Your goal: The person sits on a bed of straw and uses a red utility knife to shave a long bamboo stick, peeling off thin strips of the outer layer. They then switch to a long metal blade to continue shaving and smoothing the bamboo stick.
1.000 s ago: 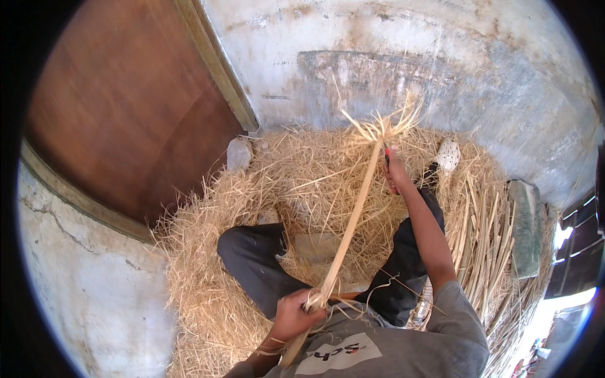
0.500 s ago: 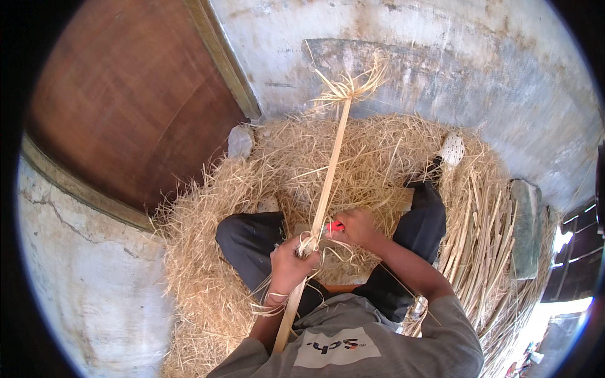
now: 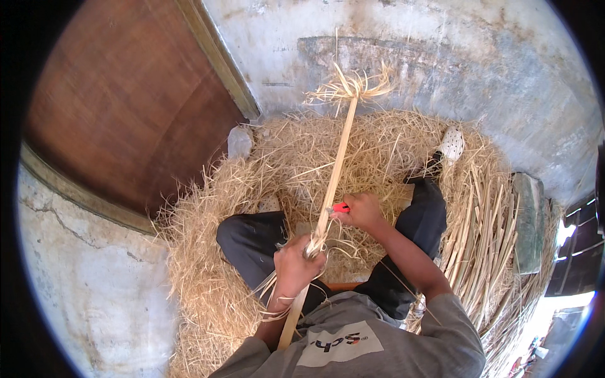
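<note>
A long, flat, pale bamboo strip runs slantwise from beside my chest up and away from me. Low on it, my left hand is closed round the strip, with thin loose shavings curling at its fingers and more hanging by the wrist. My right hand grips a red cutter knife, its front end against the strip's right edge, a little beyond the left hand. A tuft of curled shavings stays attached at the strip's far end. The knife's blade is too small to make out clearly.
A thick heap of shavings lies around my legs. Several bamboo lengths lie at the right, beside a grey-green block. Ahead stands a worn wall; a brown wooden panel is at the left.
My right hand with the knife has moved slightly away from me along the strip. The left hand has shifted a little nearer and to the right, and the far tuft has swung rightward.
</note>
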